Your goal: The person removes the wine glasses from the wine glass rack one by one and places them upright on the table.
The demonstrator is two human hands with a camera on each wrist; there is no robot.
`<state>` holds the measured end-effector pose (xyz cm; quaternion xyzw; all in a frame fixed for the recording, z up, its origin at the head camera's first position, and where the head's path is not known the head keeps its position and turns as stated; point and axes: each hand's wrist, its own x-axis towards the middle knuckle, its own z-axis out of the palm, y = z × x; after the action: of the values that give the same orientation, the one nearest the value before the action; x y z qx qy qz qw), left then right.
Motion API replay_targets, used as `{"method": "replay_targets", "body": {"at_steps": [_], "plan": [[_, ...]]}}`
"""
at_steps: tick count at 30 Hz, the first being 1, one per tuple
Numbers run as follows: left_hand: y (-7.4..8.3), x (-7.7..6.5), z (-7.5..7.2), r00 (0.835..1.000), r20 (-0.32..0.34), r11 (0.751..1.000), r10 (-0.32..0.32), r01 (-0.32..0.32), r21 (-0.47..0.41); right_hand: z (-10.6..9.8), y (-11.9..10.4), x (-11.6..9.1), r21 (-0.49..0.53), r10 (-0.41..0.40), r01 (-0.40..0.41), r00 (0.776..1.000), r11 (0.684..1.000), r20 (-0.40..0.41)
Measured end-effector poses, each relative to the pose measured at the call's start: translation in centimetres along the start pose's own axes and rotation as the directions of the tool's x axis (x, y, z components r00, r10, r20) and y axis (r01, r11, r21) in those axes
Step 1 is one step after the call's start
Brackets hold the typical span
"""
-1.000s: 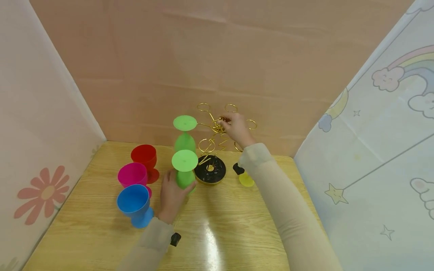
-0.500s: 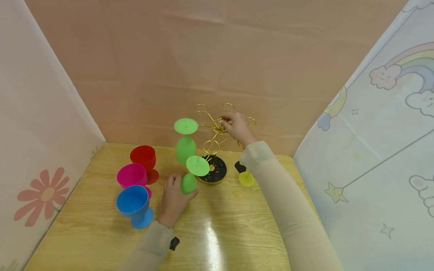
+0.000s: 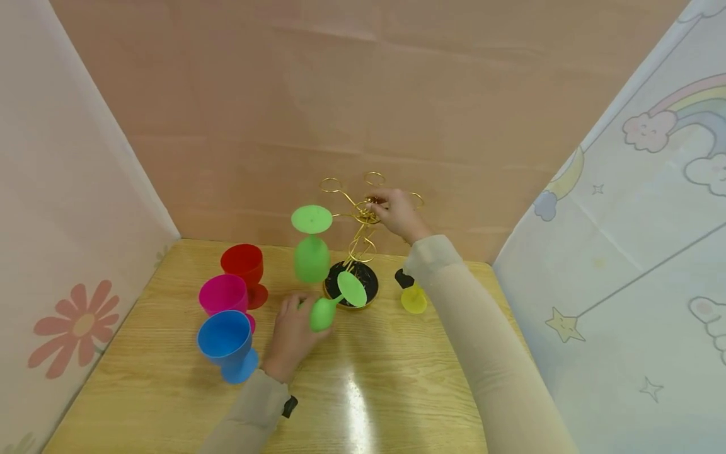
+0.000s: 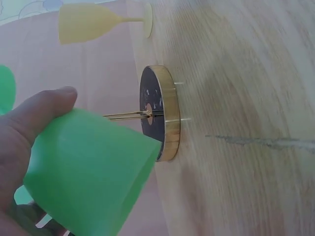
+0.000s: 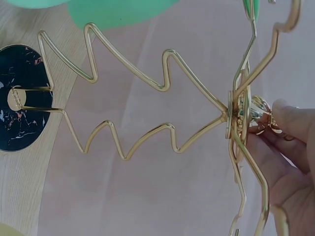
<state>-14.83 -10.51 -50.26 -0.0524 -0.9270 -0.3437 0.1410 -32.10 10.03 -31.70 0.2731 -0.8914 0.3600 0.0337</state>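
Observation:
My left hand (image 3: 292, 337) grips the bowl of a green goblet (image 3: 323, 314), tilted with its foot up and to the right. In the left wrist view this green goblet's bowl (image 4: 93, 169) lies between thumb and fingers, mouth toward the table. At the top of a gold wire goblet rack (image 5: 167, 86), my right hand (image 3: 399, 214) pinches the shiny gold knob (image 5: 258, 114). The rack has ring-ended arms, zigzag wires and a round black base (image 3: 363, 277) with a gold edge. A second green goblet (image 3: 312, 258) hangs upside down at the rack's left.
Upright red (image 3: 242, 261), pink (image 3: 223, 293) and blue (image 3: 224, 334) goblets stand close together on the left of the wooden table (image 3: 397, 391). A yellow goblet (image 4: 91, 22) stands right of the rack, partly behind the right sleeve (image 3: 482, 340). A wall hanging (image 3: 363, 94) rises behind.
The rack's rings have turned, the rear ones going left; the hanging green goblet has come slightly nearer. My left hand has tipped its goblet from upside down to slanted. My right hand stays at the knob.

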Motion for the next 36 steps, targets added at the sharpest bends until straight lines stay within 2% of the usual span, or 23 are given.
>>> {"method": "replay_targets", "body": {"at_steps": [10, 13, 18, 23, 27, 32, 36], "plan": [[0.8, -0.1, -0.4, 0.995, 0.075, 0.991, 0.070, -0.079, 0.113, -0.7, 0.6, 0.0, -0.035, -0.029, 0.031, 0.999, 0.999, 0.035], [1.0, -0.1, -0.4, 0.988, 0.085, 0.976, 0.126, -0.139, 0.168, -1.0, 0.8, 0.0, -0.040, -0.028, 0.029, 0.999, 0.999, 0.039], [1.4, 0.0, -0.2, 0.971, 0.137, 0.942, 0.196, -0.225, 0.250, -1.3, 1.0, -0.1, -0.057, -0.048, 0.051, 0.998, 0.997, 0.049], [1.8, -0.2, 0.0, 0.957, 0.187, 0.928, 0.221, -0.265, 0.261, -1.5, 0.9, -0.2, -0.077, -0.081, 0.086, 0.994, 0.993, 0.068], [2.0, -0.3, 0.2, 0.953, 0.207, 0.931, 0.223, -0.271, 0.243, -1.6, 1.1, -0.2, -0.063, -0.086, 0.091, 0.993, 0.994, 0.085], [2.3, -0.4, 0.1, 0.947, 0.221, 0.926, 0.234, -0.286, 0.245, -1.8, 1.2, -0.3, -0.059, -0.074, 0.080, 0.992, 0.995, 0.100], [2.6, -0.4, -0.1, 0.939, 0.238, 0.913, 0.249, -0.309, 0.267, -1.8, 1.0, -0.5, -0.077, -0.050, 0.058, 0.993, 0.995, 0.107]]}}
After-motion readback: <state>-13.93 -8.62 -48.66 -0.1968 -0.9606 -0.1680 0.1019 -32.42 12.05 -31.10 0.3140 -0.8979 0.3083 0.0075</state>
